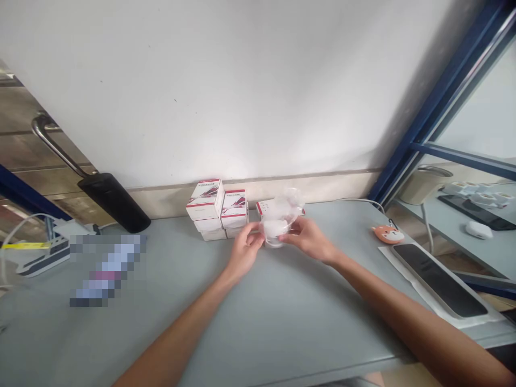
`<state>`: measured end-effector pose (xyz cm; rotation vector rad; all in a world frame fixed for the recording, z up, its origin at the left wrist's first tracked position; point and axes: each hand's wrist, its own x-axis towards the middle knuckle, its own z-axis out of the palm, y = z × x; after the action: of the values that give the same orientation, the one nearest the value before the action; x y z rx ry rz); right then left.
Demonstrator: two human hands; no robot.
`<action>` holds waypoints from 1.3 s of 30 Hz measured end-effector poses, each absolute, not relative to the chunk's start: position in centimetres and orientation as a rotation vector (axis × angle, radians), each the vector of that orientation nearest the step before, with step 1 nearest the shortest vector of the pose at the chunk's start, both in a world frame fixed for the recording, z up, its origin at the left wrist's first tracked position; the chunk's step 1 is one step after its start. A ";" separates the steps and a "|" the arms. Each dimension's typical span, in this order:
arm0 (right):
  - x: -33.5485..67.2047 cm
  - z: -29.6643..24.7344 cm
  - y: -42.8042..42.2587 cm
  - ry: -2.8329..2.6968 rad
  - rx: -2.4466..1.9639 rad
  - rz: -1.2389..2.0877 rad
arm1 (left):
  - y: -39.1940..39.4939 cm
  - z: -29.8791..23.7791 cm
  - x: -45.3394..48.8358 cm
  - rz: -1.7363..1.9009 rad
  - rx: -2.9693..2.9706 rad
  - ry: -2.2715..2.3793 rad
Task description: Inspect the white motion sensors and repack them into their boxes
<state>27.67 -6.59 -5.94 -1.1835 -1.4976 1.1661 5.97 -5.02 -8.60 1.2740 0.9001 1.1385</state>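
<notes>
Grip: left hand (244, 250) and right hand (310, 241), both half-curled, are pinching a white item (272, 229) in clear plastic (292, 201), just right of the stacked boxes (217, 209).

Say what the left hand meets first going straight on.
The left hand would first meet the wrapped white item it is touching; beyond that, probably the box behind, though depth is unclear.

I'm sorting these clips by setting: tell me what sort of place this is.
Probably someone's desk or small workbench; the kind of room isn't clear. What suggests it: a grey tabletop, small boxes stacked on it, and an orange animal-faced object at the right.
</notes>
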 end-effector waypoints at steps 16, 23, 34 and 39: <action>28.7 -6.8 -7.5 -1.801 -1.105 1.087 | -5.2 -9.8 5.3 0.936 1.756 0.913; 29.2 -6.9 -7.6 -2.055 -1.297 0.751 | -5.6 -8.4 4.9 0.782 1.829 0.921; 29.9 -6.4 -7.5 -2.145 -1.283 0.753 | -5.4 -9.2 5.2 0.726 1.720 0.932; 30.0 -6.8 -7.4 -2.218 -1.233 0.746 | -5.6 -8.2 5.2 0.667 1.789 0.992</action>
<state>30.02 -7.39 -6.81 -1.2335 -2.2179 0.7460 5.24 -5.63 -8.15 1.7890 0.9916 0.6669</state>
